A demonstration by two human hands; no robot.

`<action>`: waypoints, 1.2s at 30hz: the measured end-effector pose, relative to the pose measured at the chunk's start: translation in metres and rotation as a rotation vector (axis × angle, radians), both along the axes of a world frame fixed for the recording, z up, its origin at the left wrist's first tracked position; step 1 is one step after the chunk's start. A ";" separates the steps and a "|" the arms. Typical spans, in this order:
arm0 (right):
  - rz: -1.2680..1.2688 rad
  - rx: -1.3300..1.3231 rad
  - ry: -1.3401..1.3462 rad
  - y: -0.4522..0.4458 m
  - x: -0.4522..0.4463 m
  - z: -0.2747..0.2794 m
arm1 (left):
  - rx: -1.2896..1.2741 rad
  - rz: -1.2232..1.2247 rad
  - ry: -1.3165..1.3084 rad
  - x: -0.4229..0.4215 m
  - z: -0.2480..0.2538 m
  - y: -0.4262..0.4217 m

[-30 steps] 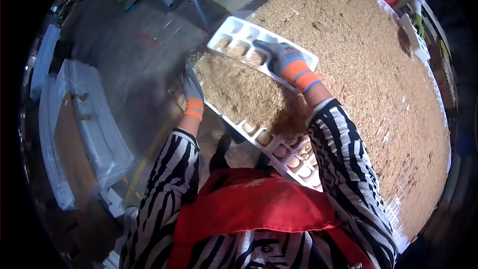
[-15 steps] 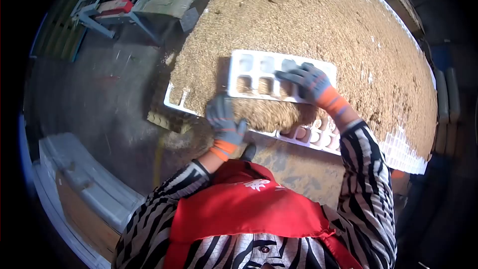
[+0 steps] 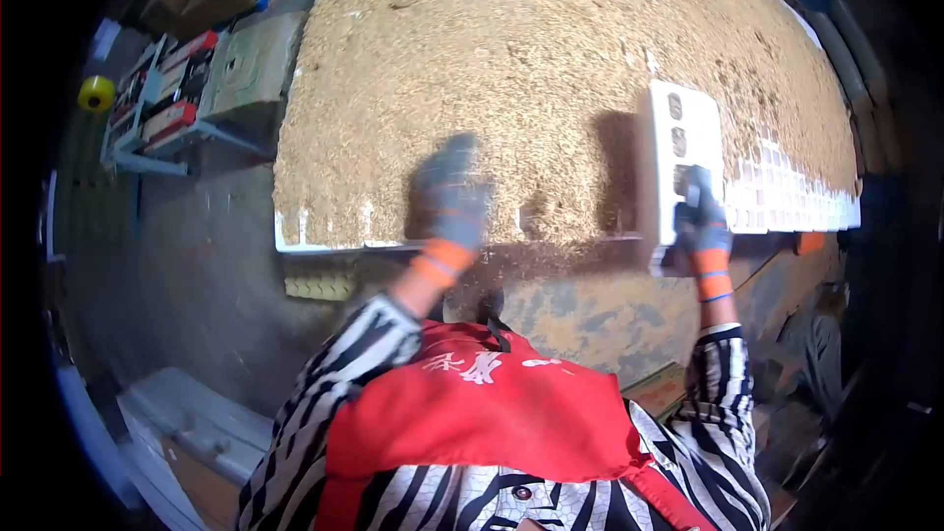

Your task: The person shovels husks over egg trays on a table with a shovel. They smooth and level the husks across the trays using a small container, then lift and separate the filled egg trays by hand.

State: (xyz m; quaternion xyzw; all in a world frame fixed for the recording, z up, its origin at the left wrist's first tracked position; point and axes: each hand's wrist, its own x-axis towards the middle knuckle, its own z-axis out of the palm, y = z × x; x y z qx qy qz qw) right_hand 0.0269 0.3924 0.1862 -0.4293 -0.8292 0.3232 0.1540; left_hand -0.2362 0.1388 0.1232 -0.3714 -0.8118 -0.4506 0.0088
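Your right hand (image 3: 700,221) has its grip clamped on the near end of the white tray (image 3: 703,123), which looks tipped at the near edge (image 3: 324,248) on the right. Held by one end, it could twist or slip and drop to the floor (image 3: 580,320). Your left hand (image 3: 452,202), over the chaff (image 3: 472,49) to the left, is too blurred to tell its grip; a quick sweep could spill flakes over the edge. The chaff is dry, coarse and tan; the tray looks smooth and rigid, with rounded pockets. Square-looking white cells (image 3: 777,187) show at right.
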 end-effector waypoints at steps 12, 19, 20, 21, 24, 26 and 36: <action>0.453 0.208 -0.416 -0.182 -0.159 -0.016 | -0.669 0.482 0.159 -0.248 -0.124 -0.273; -0.453 0.016 -0.032 -0.075 -0.034 -0.024 | -0.713 0.484 0.342 -0.211 -0.094 -0.221; -0.422 -0.110 -0.057 -0.079 -0.043 -0.046 | -0.611 0.456 0.188 -0.214 -0.094 -0.220; -0.414 -0.157 -0.190 -0.098 -0.068 -0.063 | -0.546 0.450 0.114 -0.216 -0.095 -0.222; 0.085 0.088 -0.079 -0.201 -0.165 -0.036 | -0.419 0.396 0.047 -0.216 -0.101 -0.228; 0.400 0.200 -0.220 -0.253 -0.219 -0.026 | -0.308 0.356 -0.011 -0.219 -0.108 -0.231; -0.173 0.266 -0.629 -0.161 -0.106 -0.016 | 0.376 0.044 -0.668 -0.245 -0.197 -0.255</action>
